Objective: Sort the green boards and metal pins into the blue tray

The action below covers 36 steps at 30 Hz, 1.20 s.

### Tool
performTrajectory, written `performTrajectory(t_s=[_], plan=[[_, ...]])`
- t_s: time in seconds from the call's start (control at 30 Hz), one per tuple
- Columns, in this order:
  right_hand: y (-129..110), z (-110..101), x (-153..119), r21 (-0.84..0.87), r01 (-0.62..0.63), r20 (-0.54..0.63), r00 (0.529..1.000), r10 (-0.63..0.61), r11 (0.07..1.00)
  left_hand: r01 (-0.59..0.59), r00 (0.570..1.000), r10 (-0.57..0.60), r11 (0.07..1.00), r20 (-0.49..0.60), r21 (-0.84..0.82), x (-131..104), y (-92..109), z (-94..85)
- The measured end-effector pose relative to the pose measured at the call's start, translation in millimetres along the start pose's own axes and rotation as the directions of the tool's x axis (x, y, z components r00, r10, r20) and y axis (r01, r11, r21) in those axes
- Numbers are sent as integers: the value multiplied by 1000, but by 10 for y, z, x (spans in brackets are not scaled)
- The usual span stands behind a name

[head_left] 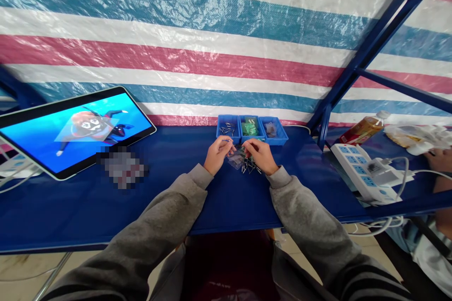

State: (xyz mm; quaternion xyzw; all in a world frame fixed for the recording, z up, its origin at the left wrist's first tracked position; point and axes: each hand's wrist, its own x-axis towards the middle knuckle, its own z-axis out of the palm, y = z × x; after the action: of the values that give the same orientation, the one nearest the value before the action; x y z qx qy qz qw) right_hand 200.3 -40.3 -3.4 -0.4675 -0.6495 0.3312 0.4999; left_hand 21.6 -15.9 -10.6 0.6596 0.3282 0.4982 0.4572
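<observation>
Slim metal pieces, loosely piled, between the hands, nearer the right

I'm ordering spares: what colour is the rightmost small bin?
The rightmost bin is blue; the head view shows it.

Over left a tablet glows blue on the desk; to the right there's a capped bottle near a white power strip, and striped plastic sheeting hangs behind.
</observation>
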Motion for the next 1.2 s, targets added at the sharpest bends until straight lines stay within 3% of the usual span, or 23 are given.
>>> performTrajectory(t_s=[0.1,0.2,0.37,0.57,0.77,1.0,1.2], plan=[[-24,-7,-1,5,-3,-41,999,3,1000,-87,996,89,969,0,230,-20,0,-12],[-37,-10,-1,8,-7,-62,998,7,1000,-129,991,137,935,-2,329,-33,4,-10],[-10,-10,-2,-14,9,-58,998,-10,1000,-58,997,69,969,-34,242,-41,2,-1],[22,14,-12,5,24,93,995,-25,1000,-15,997,26,988,-67,156,-54,39,9],[18,33,-15,-8,37,164,986,-35,999,-9,998,17,991,-61,133,-70,67,22],[9,-1,-9,-39,31,11,999,-31,999,-21,993,31,996,-114,83,-46,20,20],[3,-4,-11,-39,21,14,1000,-20,999,6,989,10,995,-147,104,-18,-52,18]])
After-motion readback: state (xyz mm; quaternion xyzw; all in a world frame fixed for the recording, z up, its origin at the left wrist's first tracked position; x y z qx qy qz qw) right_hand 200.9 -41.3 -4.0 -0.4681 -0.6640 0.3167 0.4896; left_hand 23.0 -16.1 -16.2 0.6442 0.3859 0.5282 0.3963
